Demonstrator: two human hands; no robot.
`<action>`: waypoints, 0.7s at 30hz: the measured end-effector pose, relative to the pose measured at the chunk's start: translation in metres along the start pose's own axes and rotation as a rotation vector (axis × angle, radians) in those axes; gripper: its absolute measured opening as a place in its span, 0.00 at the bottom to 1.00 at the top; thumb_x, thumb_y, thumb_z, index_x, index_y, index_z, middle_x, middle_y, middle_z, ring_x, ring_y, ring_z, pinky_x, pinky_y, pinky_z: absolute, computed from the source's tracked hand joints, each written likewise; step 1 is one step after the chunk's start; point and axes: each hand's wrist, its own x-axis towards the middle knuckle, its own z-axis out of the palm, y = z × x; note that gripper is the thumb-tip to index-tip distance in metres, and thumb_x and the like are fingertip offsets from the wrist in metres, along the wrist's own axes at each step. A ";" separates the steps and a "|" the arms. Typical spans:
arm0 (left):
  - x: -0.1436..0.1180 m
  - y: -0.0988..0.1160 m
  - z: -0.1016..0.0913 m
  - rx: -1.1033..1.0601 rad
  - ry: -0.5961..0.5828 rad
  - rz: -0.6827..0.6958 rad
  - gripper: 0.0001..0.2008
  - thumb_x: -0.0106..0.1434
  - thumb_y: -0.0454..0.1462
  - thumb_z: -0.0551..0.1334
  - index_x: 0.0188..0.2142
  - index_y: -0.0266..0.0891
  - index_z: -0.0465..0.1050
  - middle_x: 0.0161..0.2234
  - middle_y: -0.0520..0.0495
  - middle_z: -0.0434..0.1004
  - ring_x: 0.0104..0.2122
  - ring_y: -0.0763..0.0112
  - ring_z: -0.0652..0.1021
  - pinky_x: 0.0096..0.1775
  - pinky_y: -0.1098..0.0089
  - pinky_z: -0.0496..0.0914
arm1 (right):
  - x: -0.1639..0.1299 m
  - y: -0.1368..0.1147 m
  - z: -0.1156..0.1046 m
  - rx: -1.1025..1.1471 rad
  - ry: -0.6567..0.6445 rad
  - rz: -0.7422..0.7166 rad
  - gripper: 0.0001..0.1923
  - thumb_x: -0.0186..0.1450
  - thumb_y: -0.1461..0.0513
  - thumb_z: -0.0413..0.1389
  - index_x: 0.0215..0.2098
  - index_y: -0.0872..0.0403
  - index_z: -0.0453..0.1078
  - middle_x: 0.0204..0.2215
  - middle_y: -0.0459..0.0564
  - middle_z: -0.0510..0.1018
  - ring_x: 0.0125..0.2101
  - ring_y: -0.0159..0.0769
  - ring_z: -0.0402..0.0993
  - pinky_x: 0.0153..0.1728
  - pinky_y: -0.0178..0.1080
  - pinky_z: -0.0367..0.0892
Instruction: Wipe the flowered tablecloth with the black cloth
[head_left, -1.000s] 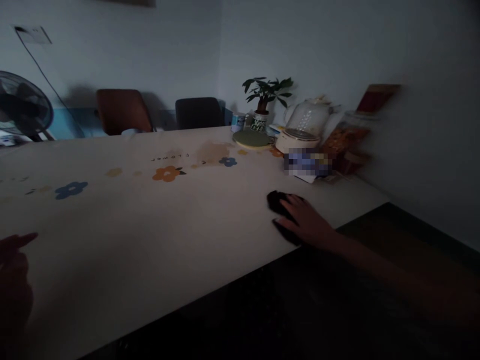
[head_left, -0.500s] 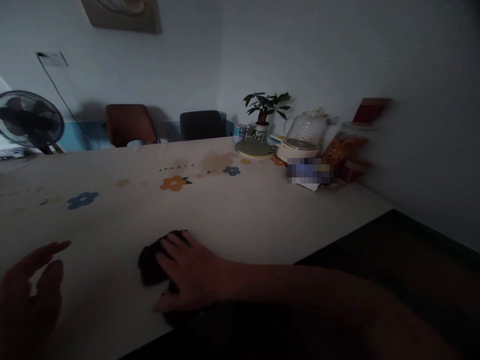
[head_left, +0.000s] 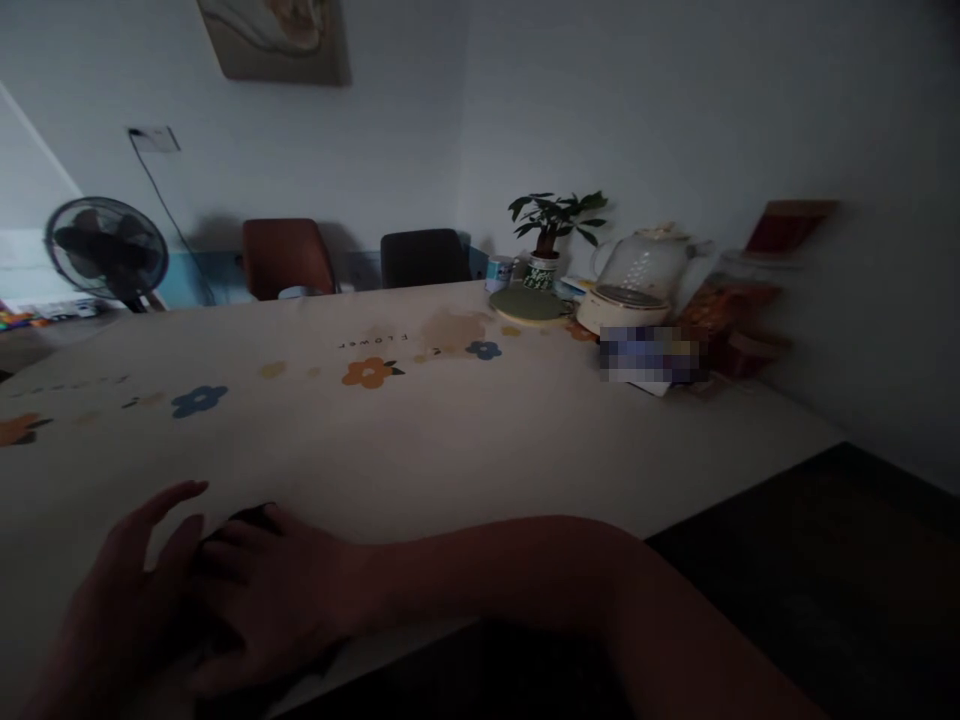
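The room is dim. My right hand (head_left: pixel 277 590) lies flat on a dark cloth (head_left: pixel 244 518) near the front edge of the table (head_left: pixel 420 440), which has a cream flower-print cover. Only a small edge of the cloth shows past my fingertips. My left hand (head_left: pixel 124 610) is at the lower left, fingers spread, right beside the right hand and over the same spot. Whether it touches the cloth is hidden.
At the far right of the table stand a white kettle (head_left: pixel 645 270), a potted plant (head_left: pixel 551 225), a round green mat (head_left: pixel 529 303), a small cup and snack packs. Two chairs (head_left: pixel 289 257) stand behind the table, a fan (head_left: pixel 109 250) at the left.
My right hand has slid the dark cloth leftward along the table's front edge, from the right side to the lower left. My left hand has come in to meet it.
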 end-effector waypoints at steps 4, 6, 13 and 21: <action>0.002 0.016 0.006 -0.055 -0.047 0.058 0.21 0.67 0.52 0.52 0.59 0.60 0.61 0.55 0.50 0.72 0.56 0.52 0.73 0.58 0.44 0.69 | -0.030 0.014 -0.014 -0.012 -0.051 -0.034 0.33 0.70 0.42 0.47 0.56 0.60 0.66 0.60 0.55 0.69 0.62 0.45 0.58 0.61 0.50 0.57; 0.004 0.017 0.008 -0.060 -0.055 0.093 0.22 0.68 0.51 0.52 0.59 0.55 0.61 0.56 0.47 0.72 0.57 0.53 0.73 0.59 0.46 0.68 | -0.046 0.022 -0.019 -0.001 -0.060 -0.012 0.34 0.70 0.43 0.48 0.59 0.62 0.65 0.63 0.58 0.67 0.64 0.46 0.57 0.63 0.51 0.55; 0.005 0.064 0.008 -0.059 -0.175 0.256 0.24 0.70 0.49 0.51 0.63 0.50 0.60 0.62 0.44 0.67 0.61 0.56 0.70 0.59 0.52 0.70 | -0.104 0.055 -0.029 0.253 -0.056 0.117 0.33 0.73 0.47 0.45 0.67 0.60 0.57 0.66 0.59 0.63 0.68 0.42 0.51 0.68 0.51 0.45; 0.006 0.186 0.056 -0.078 -0.632 0.440 0.33 0.69 0.50 0.53 0.69 0.40 0.53 0.70 0.37 0.45 0.70 0.50 0.50 0.68 0.44 0.50 | -0.160 0.104 -0.052 0.260 0.556 0.563 0.23 0.73 0.52 0.38 0.44 0.52 0.71 0.37 0.53 0.82 0.45 0.41 0.76 0.53 0.48 0.66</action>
